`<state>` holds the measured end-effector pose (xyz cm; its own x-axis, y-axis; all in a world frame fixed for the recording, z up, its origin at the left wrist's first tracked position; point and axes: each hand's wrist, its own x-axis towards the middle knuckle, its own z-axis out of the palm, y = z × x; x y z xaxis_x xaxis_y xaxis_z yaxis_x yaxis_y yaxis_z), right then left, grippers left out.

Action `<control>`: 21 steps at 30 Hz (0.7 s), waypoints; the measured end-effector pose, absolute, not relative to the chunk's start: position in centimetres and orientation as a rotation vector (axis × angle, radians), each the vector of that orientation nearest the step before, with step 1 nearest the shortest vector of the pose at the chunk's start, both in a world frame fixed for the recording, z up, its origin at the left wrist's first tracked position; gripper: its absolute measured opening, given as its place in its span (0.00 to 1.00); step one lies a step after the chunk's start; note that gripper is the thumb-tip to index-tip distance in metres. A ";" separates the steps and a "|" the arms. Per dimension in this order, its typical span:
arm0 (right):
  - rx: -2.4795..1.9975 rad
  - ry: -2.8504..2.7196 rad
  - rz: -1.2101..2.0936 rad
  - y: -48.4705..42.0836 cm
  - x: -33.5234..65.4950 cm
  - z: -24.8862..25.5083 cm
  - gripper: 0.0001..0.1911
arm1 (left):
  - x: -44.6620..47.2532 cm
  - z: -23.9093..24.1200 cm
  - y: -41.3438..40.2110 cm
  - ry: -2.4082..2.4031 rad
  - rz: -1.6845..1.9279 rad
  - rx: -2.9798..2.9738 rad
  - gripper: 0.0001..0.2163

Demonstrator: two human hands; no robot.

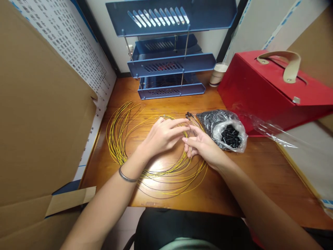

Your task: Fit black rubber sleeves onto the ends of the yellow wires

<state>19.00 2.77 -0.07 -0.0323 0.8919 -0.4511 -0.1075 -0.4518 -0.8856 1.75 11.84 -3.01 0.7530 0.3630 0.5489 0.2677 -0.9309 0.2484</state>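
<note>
Yellow and dark thin wires (166, 172) lie in a wide loose coil on the wooden table, with a bunch of ends at the left. Over the coil's right side, both hands meet at the fingertips. My left hand (166, 133), palm down, has long fingers reaching to a thin wire; its thumb is mostly hidden, and the fingertips appear closed on the wire. My right hand (203, 144) is closed, thumb and index finger pinching at the wire. Small black tips (189, 115) on wire ends lie just beyond the fingers.
An opened plastic bag (217, 119) of small black parts (230, 136) sits right of the hands. Behind it stand a red box (260, 90) with a beige handle and a paper cup (218, 74). A blue tiered tray (171, 91) is at the back; cardboard (39, 104) walls the left.
</note>
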 end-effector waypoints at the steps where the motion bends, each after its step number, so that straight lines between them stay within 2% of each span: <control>1: -1.450 -0.869 1.603 2.8 19.0 0.0 0.41 | 1.8 -3.0 11.8 0.482 0.916 2.799 0.12; 4: -1.441 -0.883 1.605 2.8 19.0 0.0 0.39 | 1.9 -2.9 11.6 0.468 0.872 2.787 0.12; 8: -1.440 -0.880 1.606 2.7 19.1 0.0 0.36 | 2.0 -2.7 11.5 0.498 0.825 2.762 0.17; 13: -1.433 -0.858 1.605 2.7 19.1 0.1 0.44 | 2.0 -2.7 11.7 0.365 0.845 2.771 0.08; 17: -1.448 -0.836 1.597 2.7 19.1 0.2 0.48 | 2.0 -2.7 11.8 0.407 0.837 2.769 0.09; 21: -1.456 -0.822 1.599 2.7 19.1 0.3 0.47 | 2.0 -3.3 11.7 0.629 0.842 2.757 0.08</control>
<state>19.05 2.73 0.31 -0.0123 0.8839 -0.4675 -0.1346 -0.4648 -0.8751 1.99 11.74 -3.29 0.7487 0.4490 0.4878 0.3408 -0.8917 0.2977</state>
